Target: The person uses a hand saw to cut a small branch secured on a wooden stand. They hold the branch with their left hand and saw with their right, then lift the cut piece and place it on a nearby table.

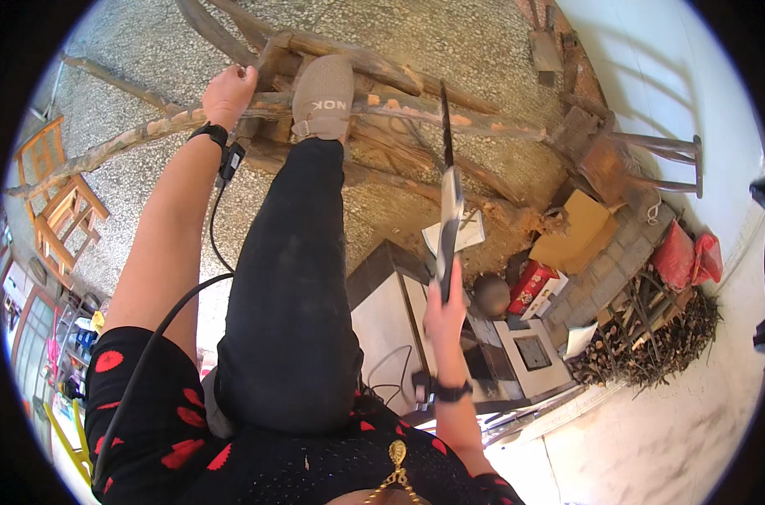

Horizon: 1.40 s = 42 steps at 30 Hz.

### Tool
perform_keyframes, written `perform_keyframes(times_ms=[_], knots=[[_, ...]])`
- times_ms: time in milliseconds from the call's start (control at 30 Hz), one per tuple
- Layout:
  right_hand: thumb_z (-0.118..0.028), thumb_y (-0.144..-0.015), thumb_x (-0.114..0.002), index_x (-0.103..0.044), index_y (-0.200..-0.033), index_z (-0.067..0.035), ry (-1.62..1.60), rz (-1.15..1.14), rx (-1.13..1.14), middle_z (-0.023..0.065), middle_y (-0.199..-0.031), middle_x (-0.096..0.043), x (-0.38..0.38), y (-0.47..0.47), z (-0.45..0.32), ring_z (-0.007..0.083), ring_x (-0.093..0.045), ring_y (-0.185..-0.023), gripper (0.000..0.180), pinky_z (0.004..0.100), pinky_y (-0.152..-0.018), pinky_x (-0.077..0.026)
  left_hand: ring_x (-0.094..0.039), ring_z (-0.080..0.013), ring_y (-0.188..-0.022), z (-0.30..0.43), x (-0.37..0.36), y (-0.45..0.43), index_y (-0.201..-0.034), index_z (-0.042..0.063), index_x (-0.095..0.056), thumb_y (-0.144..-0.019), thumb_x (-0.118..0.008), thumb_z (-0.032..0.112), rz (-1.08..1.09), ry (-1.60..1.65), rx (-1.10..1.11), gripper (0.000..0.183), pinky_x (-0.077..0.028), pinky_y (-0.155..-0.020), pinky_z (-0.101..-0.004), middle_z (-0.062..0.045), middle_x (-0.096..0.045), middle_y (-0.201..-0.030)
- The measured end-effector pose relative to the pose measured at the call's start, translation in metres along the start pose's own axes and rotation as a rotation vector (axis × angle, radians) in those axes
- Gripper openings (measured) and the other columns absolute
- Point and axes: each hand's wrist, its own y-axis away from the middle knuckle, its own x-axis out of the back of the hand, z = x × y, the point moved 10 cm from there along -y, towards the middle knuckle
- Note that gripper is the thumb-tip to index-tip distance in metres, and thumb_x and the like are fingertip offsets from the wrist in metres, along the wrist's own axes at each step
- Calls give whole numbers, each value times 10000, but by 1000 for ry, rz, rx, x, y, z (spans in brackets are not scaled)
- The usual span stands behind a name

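A long, bark-patched branch (395, 108) lies across a dark wooden frame (351, 57), with my shoe (323, 95) pressing on it. At the branch's upper side, left of the shoe, is my left hand (229, 93), fingers curled; whether it grips the branch or something behind it cannot be made out. My right hand (445, 309) is closed around the handle of a hand saw (448, 214). The saw's dark narrow blade points away from me and passes over or beside the branch, right of the shoe; contact cannot be told. Both wrists wear black straps with small devices.
Wooden chairs (67, 214) stand at the left. On the right are a wooden stool (660, 142), flattened cardboard (571, 233), a red box (534, 287), a pile of cut sticks (647, 334) and a stove-like block (534, 360). A black cable (161, 328) runs along my left arm.
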Motion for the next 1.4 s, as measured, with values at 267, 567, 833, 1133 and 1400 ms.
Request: perform_keyframes(times_ms=[267, 567, 833, 1133, 1400], knots=[[-129, -942, -532, -351, -1467, -178, -246, -70, -180, 42, -767, -574, -38, -62, 22, 98, -461, -500, 558, 261, -448, -406, -643, -374, -885, 0, -2, 3, -973, 84, -682, -871, -426, 487, -2, -15, -13, 488, -501, -786, -475, -180, -686, -924], [-139, -921, -535, -328, -1471, -151, -59, 59, -30, 62, -849, -625, -18, -38, 1, 83, -463, -488, 588, 253, -435, -403, -646, -373, -873, 2, 3, 0, -949, 96, -688, -870, -428, 477, 20, 15, -20, 468, -503, -783, -469, -176, -686, -910], [-159, -922, -552, -330, -1471, -176, -108, -62, -146, 112, -873, -645, -30, -53, 13, 145, -573, -614, 593, 291, -559, -487, -648, -365, -878, 8, 3, -2, -948, 94, -689, -869, -423, 487, 10, -3, -27, 481, -501, -794, -462, -172, -687, -922], [-87, -925, -519, -326, -1472, -130, -136, -15, -66, 18, -781, -556, -24, -65, 6, 83, -431, -448, 581, 250, -395, -378, -644, -366, -837, 2, 0, 1, -934, 86, -685, -880, -414, 487, 17, 4, -22, 488, -506, -766, -471, -159, -687, -894], [-118, -906, -538, -321, -1479, -163, -6, 93, 152, 78, -852, -618, -6, -3, -8, 92, -490, -502, 615, 260, -442, -418, -644, -373, -881, 3, -1, -4, -975, 93, -690, -871, -422, 489, -7, -2, -16, 489, -500, -798, -477, -186, -682, -949]])
